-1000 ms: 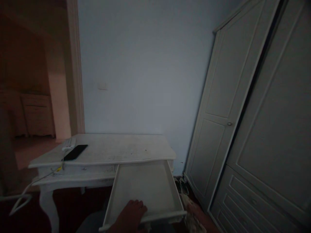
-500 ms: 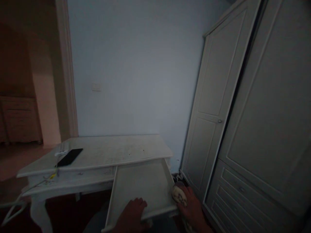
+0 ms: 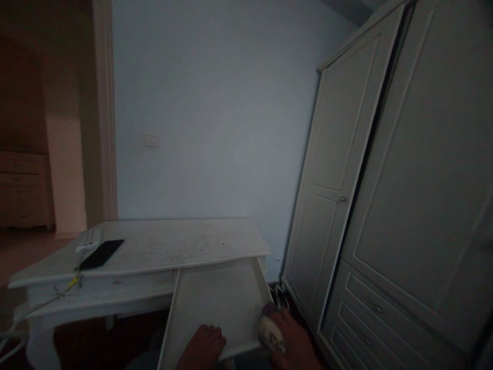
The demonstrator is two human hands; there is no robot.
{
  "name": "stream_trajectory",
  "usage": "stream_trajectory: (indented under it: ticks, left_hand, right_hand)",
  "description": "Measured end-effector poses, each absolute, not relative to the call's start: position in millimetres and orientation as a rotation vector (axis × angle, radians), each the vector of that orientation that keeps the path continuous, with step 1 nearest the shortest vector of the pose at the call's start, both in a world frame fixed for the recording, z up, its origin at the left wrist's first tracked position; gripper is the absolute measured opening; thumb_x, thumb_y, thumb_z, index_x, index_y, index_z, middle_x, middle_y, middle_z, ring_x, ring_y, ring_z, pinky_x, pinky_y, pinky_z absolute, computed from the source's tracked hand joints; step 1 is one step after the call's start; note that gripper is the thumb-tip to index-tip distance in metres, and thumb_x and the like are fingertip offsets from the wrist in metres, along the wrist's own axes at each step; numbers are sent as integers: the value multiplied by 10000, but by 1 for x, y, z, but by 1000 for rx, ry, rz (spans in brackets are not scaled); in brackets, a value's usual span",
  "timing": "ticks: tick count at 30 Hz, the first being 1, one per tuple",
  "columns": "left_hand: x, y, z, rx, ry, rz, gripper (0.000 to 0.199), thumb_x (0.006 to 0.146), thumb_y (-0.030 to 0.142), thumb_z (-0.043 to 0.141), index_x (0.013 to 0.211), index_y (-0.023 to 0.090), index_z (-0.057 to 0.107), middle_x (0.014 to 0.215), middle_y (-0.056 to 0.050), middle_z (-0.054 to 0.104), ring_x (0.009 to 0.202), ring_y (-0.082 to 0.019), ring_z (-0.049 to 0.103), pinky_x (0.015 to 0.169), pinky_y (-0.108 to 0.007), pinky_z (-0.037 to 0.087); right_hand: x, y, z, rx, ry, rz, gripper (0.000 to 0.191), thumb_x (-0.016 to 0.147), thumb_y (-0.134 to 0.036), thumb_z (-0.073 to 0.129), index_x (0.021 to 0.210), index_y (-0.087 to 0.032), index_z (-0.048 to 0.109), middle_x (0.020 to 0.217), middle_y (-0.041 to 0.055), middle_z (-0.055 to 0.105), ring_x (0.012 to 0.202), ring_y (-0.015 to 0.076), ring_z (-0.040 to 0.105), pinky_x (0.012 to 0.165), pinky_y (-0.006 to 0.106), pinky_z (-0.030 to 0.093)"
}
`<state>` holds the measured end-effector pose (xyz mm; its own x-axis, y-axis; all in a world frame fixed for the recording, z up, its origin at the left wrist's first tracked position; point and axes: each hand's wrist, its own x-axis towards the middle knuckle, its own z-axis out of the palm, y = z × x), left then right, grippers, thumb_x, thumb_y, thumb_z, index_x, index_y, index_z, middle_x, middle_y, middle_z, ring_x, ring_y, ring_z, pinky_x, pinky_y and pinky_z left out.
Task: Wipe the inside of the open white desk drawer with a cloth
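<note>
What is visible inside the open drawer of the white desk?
The drawer shows its pale bottom. The left hand and the patterned cloth held by the right hand cover parts near its front; what lies beneath is hidden.

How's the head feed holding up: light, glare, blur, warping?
Head view: dim throughout, no strong glare; the floor under the desk sinks almost to black; the right hand and the patterned cloth it grips look soft, fine detail lost; the wardrobe slants and stretches toward the right edge, probably wide-angle distortion.
</note>
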<state>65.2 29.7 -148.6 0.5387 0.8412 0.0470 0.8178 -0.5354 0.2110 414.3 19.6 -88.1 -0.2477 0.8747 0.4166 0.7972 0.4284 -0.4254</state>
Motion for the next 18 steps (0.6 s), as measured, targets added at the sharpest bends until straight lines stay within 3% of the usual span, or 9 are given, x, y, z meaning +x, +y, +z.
stream_trajectory:
  ticks: [2,4,6,12,15,18]
  left_hand:
    - [51,31,-146,2543,1473,103,393,983,351,569,1367,306,642,1496,-133,630,1400,-376,564,1224,-605,379]
    - [31,30,-142,2475,1591,-13,490,975,199,481,1420,344,627,1549,-100,597,1450,-346,528,1256,-599,345]
    - [12,25,-139,2446,1718,-41,568,926,151,487,1444,344,621,1556,-85,598,1471,-332,508,1282,-599,306]
    - [0,10,-142,2435,1807,80,550,848,155,580,1369,300,680,1489,-86,661,1439,-316,540,1292,-580,275]
    - [1,9,-143,2461,1781,113,474,857,227,625,1318,305,701,1443,-83,690,1408,-317,566,1296,-577,265]
    - [0,6,-136,2497,1695,198,482,801,392,729,1272,289,713,1357,-96,725,1343,-340,601,1293,-600,249]
  right_hand:
    - [393,30,-116,-1329,-2151,21,575,681,-378,770,1250,-393,693,1177,67,744,892,310,750,714,324,571]
    - [361,43,-143,-1262,-2146,-193,468,722,-316,772,1174,-409,695,1064,46,750,745,268,739,604,284,536]
    - [318,53,-163,-1134,-2141,-418,415,728,-269,780,1111,-402,690,924,32,735,649,246,708,528,263,490]
    - [196,39,-177,-969,-1987,-639,169,823,-334,733,974,-361,661,732,3,641,565,221,592,485,270,426]
    - [209,30,-168,-873,-2077,-646,213,835,-319,743,1029,-383,684,745,1,650,603,208,595,519,257,429]
    - [280,29,-155,-836,-2185,-553,311,801,-294,776,1078,-422,717,777,2,688,648,209,638,583,259,481]
